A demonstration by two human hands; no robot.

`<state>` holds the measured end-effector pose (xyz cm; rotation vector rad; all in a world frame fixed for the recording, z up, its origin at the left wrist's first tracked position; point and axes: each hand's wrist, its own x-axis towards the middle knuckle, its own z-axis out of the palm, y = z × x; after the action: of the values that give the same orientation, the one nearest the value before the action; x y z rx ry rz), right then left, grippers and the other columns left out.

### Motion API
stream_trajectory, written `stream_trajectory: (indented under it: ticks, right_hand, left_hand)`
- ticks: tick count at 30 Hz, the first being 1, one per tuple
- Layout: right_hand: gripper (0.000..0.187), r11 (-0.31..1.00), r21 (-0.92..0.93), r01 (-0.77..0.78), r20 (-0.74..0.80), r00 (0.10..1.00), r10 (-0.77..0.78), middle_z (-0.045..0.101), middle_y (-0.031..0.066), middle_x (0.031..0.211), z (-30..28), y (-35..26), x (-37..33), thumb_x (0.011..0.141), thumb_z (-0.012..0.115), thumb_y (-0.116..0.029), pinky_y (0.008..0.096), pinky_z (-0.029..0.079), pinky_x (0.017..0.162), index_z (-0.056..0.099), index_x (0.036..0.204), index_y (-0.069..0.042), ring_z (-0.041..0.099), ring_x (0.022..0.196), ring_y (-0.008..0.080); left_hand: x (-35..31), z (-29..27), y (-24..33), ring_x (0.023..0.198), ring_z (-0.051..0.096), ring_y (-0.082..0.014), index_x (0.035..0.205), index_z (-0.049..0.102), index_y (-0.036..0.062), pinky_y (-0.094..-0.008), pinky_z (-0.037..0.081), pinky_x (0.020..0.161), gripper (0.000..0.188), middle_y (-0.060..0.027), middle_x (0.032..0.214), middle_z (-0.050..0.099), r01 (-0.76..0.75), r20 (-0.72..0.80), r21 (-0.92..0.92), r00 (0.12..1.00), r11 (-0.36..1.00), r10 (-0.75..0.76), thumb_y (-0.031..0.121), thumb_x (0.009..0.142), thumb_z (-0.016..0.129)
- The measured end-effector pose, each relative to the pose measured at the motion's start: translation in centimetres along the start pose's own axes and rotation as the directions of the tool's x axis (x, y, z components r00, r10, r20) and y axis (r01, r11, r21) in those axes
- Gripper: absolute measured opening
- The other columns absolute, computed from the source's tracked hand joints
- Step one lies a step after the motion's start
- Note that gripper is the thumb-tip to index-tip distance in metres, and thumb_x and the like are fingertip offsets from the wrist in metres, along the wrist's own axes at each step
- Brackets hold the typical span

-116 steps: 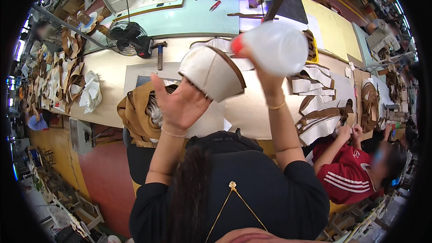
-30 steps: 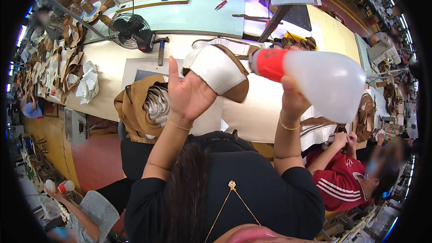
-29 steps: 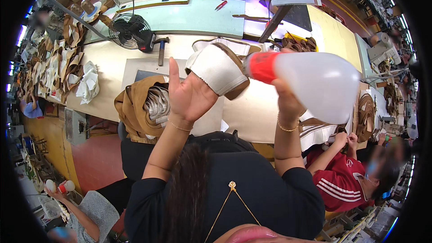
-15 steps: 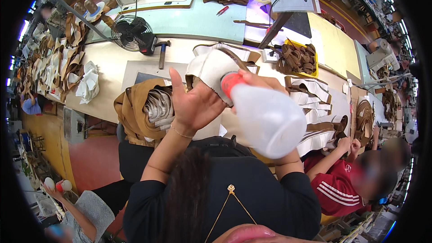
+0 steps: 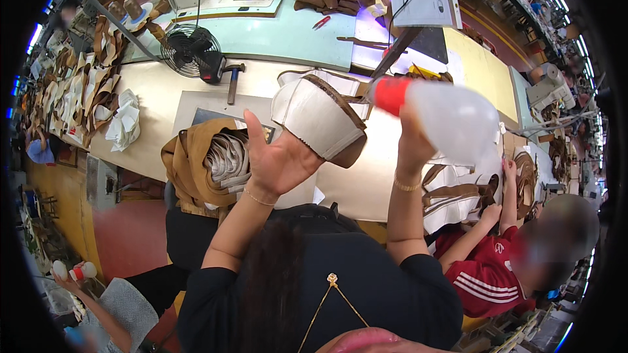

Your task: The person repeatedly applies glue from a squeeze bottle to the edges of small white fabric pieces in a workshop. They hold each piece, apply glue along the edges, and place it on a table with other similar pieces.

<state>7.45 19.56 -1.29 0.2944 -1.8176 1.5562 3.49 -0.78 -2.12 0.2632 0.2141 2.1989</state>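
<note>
Centre frame: left hand (image 5: 281, 160) holds white shoe upper (image 5: 318, 119); right hand (image 5: 413, 137) grips red-capped squeeze bottle (image 5: 445, 114) beside it.

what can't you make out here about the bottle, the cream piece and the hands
Head view only:
- Bottle tip: hidden behind the cream piece, so any contact there cannot be told.
- Right hand fingers: hidden behind the bottle.
- Left hand fingertips: covered by the cream piece.
- Bottle contents: blurred, translucent wall.

Left hand (image 5: 282, 160) props up a white shoe upper (image 5: 318, 117); right hand (image 5: 411, 138) tips a red-capped squeeze bottle (image 5: 446, 116) beside it.
</note>
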Motion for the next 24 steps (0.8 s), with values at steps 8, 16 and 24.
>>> stream_trajectory:
  ticks: [8,16,24]
  right_hand:
    - [0.024,0.948,-0.180,-0.261,-0.270,0.940,0.208,0.063,0.0085,0.097,-1.0,0.4,1.3,0.073,0.070,0.000,0.0292,0.050,0.074,0.062,0.096,0.001,0.060,0.084,0.0171]
    - [0.043,0.919,-0.259,-0.297,-0.267,0.936,0.227,0.063,0.0066,0.094,-1.7,-0.2,-1.9,0.071,0.076,-0.030,0.0329,0.047,0.081,0.062,0.101,-0.002,0.059,0.084,0.0182]
    - [0.037,0.941,-0.334,-0.044,-0.038,0.999,0.033,0.064,0.0048,0.100,-2.8,0.3,-1.2,0.075,0.073,-0.016,0.0312,0.050,0.073,0.060,0.107,-0.005,0.061,0.087,0.0181]
  left_hand:
    - [-0.7,-4.0,-0.2,0.131,0.028,-0.0250,0.143,0.012,0.0113,-0.0392,0.023,0.106,0.107,-0.0098,0.145,0.023,-0.009,0.175,-0.097,0.984,0.995,0.026,0.086,0.067,0.016]
    - [0.0,-0.4,0.4,0.132,0.024,-0.0286,0.142,0.012,0.0065,-0.0423,0.019,0.108,0.111,-0.0122,0.145,0.021,-0.025,-0.167,0.027,0.986,0.999,0.029,0.086,0.066,0.026]
    - [-0.8,-1.3,0.1,0.132,0.025,-0.0294,0.141,0.013,0.0043,-0.0422,0.021,0.108,0.113,-0.0138,0.145,0.023,-0.028,-0.181,0.054,0.983,0.998,0.037,0.086,0.065,0.031]
